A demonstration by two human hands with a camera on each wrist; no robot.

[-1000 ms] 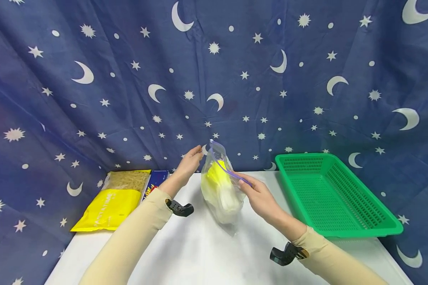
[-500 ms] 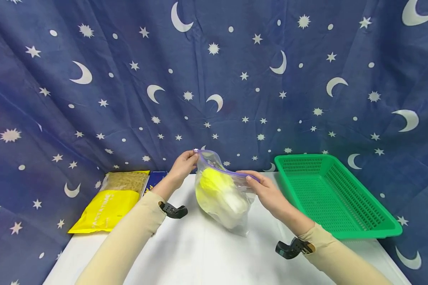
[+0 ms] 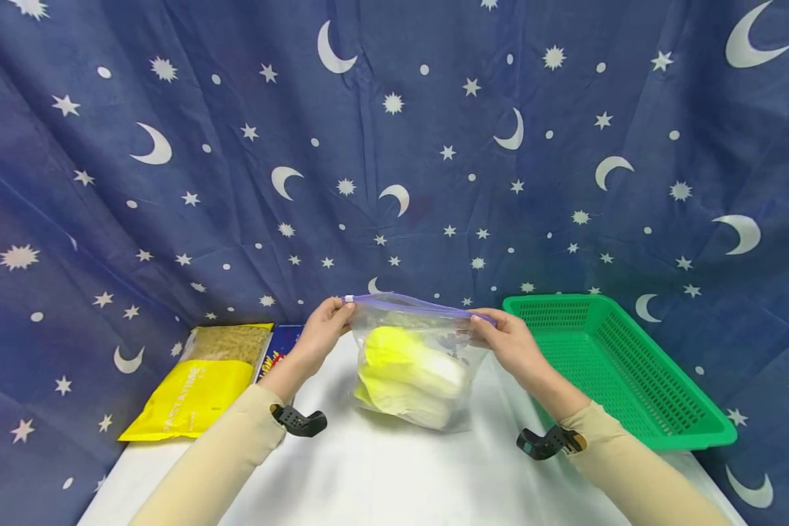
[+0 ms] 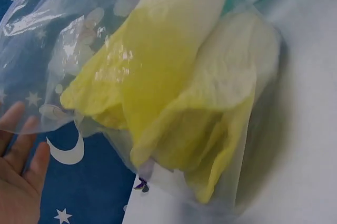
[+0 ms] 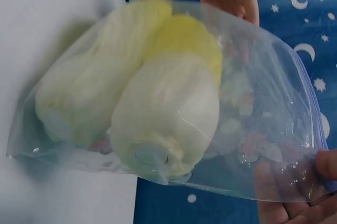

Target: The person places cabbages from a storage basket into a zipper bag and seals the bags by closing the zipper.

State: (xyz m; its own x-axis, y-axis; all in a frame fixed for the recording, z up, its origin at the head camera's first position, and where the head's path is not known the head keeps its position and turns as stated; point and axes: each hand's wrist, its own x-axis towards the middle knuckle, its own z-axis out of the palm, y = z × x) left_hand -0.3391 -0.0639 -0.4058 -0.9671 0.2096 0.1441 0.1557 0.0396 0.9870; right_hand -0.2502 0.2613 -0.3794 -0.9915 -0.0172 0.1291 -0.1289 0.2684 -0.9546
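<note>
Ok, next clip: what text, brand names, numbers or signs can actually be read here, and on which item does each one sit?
"PASTATIME", roughly; faint pale lettering running lengthwise on the yellow plastic pasta packet, too small to be sure.
Blue flat box beside it: red and yellow print, too small and partly hidden to read.
Clear zip-top plastic bag of pale yellow cabbage: no text visible.
Green perforated plastic basket: no text.

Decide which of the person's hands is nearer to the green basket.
Right. The right hand pinches the zip bag just beside the green basket; the left hand holds the bag's far end.
</note>
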